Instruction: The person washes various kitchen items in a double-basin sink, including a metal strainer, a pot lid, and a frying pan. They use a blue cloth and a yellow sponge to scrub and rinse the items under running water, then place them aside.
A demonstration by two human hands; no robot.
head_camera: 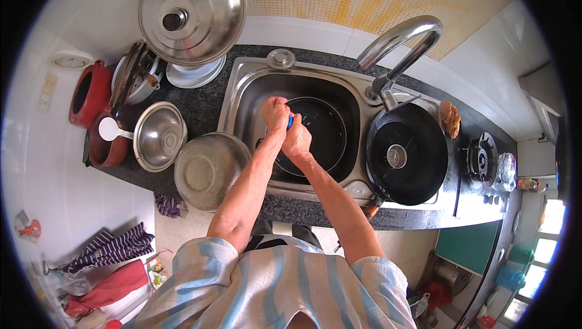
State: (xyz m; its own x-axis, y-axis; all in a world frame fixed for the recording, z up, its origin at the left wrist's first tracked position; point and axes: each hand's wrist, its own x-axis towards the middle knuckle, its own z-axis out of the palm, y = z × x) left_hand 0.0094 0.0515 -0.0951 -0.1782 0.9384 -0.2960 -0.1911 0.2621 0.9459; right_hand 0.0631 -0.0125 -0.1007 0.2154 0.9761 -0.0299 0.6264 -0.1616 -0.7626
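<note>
Over the sink, my left hand and my right hand are pressed together, fingers curled. A small blue thing shows between them; my fingers hide most of it, so its kind cannot be told. Below my hands, inside the basin, rests a round dark pan with a thin bright rim, its left part hidden by my hands and right forearm. A black wok sits on the drainboard just right of the basin. Within the wok lies a small perforated metal strainer.
A chrome faucet arches behind the basin. Left stand a metal colander, a steel bowl, a brown pot with a white ladle, and a large lid above stacked plates. A gas burner is far right.
</note>
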